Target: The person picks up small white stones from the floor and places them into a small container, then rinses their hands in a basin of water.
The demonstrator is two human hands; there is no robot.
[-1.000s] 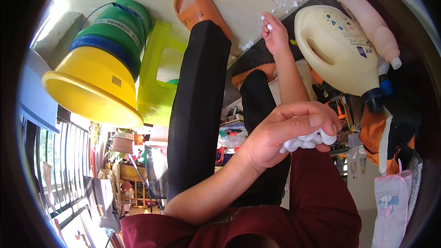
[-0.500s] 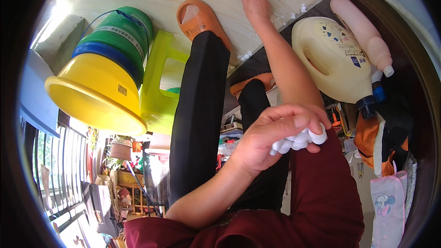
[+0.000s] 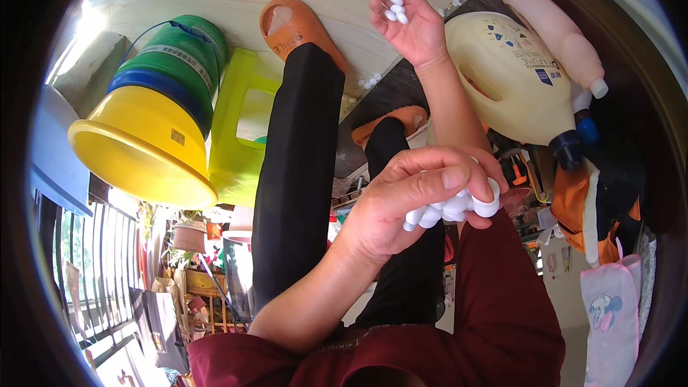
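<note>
Beneath its curled fingers and thumb, my left hand (image 3: pixel 380 204) holds a cluster of small white rounded pieces (image 3: pixel 453 208); one at the right end shows a hollow, cap-like rim. My right hand (image 3: pixel 426 37) is raised farther off, palm up and fingers half curled. Several white pieces (image 3: pixel 396 11) lie cupped in it. More loose white pieces (image 3: pixel 370 82) rest on the floor beside the dark strip, and another small group (image 3: pixel 456 1) sits just beyond my right hand.
An orange slipper (image 3: pixel 304 25) is on my left foot. At left stand a yellow basin (image 3: pixel 136 147), a green bucket (image 3: pixel 204 39) and a lime-green stool (image 3: pixel 229 129). A cream jug (image 3: pixel 516 79) and a pink bottle (image 3: pixel 548 25) lie right of my right arm.
My right hand has pulled back from the floor and turned palm up, showing several white pieces where one was visible at its fingertips. My left hand has shifted slightly left, still holding its cluster.
</note>
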